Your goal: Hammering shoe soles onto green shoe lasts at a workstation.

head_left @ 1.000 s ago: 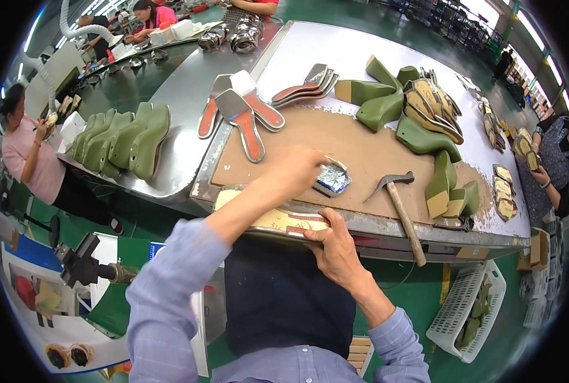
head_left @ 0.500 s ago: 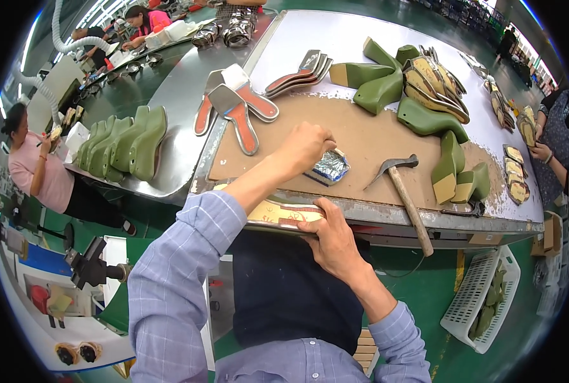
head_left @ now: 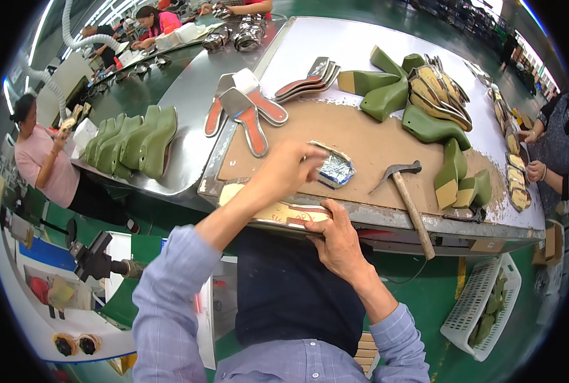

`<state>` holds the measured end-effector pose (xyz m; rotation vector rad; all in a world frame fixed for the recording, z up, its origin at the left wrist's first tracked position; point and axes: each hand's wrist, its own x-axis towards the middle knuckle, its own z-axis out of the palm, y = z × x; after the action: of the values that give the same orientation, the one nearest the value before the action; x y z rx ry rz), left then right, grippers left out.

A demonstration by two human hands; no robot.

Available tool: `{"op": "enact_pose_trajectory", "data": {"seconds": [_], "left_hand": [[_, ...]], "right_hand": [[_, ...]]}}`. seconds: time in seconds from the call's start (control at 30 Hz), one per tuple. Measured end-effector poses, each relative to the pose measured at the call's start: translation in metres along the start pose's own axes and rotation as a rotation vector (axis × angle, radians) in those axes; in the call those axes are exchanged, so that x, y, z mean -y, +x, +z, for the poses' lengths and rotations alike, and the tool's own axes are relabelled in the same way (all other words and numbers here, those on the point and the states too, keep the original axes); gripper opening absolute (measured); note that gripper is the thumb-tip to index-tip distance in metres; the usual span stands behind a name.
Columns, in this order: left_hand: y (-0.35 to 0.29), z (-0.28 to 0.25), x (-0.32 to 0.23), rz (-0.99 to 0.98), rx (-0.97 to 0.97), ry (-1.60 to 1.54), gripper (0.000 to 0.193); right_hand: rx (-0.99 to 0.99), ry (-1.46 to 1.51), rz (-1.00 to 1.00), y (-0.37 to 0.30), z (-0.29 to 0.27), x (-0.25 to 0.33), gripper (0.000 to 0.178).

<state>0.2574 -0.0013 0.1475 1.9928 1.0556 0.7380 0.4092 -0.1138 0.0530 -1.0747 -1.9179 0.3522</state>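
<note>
My right hand (head_left: 339, 241) grips the end of a shoe last (head_left: 273, 212) near the front edge of the table. A yellowish insole with a reddish strip faces up on it. Above the last, my left hand (head_left: 283, 171) is in the air, its fingers blurred, so whether they pinch anything is unclear. Just beyond those fingers lies a small blue-edged tray (head_left: 321, 182) of thin shiny metal pieces that look like nails. A hammer (head_left: 407, 201) with a wooden handle rests to the right, its handle end jutting over the table edge.
Green shoe lasts (head_left: 386, 97) and stacked insoles (head_left: 439, 96) lie at the back right. Orange-and-grey insoles (head_left: 249, 118) sit at the back left. More lasts (head_left: 147, 143) stand on a metal table. A white basket (head_left: 482, 306) is on the floor at right. Other people work nearby.
My left hand has drawn back from the nail tray, toward the left and nearer the shoe last. My right hand still holds the last.
</note>
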Motion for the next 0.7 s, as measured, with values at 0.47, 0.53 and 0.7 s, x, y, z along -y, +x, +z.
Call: {"op": "enact_pose_trajectory", "data": {"seconds": [0.47,0.53,0.7], "left_hand": [[-0.062,0.017,-0.012,0.067,0.006,0.185,0.011],[-0.063,0.015,-0.015,0.026,0.025,0.198,0.01],[-0.063,0.016,-0.016,-0.05,0.067,0.245,0.01]], "right_hand": [[0.073,-0.784,0.487,-0.051,-0.133,-0.042,0.044],[0.112,-0.675,0.568,-0.047,-0.142,-0.047,0.043],[0.045,-0.757,0.399,-0.043,-0.131,-0.036,0.048]]}}
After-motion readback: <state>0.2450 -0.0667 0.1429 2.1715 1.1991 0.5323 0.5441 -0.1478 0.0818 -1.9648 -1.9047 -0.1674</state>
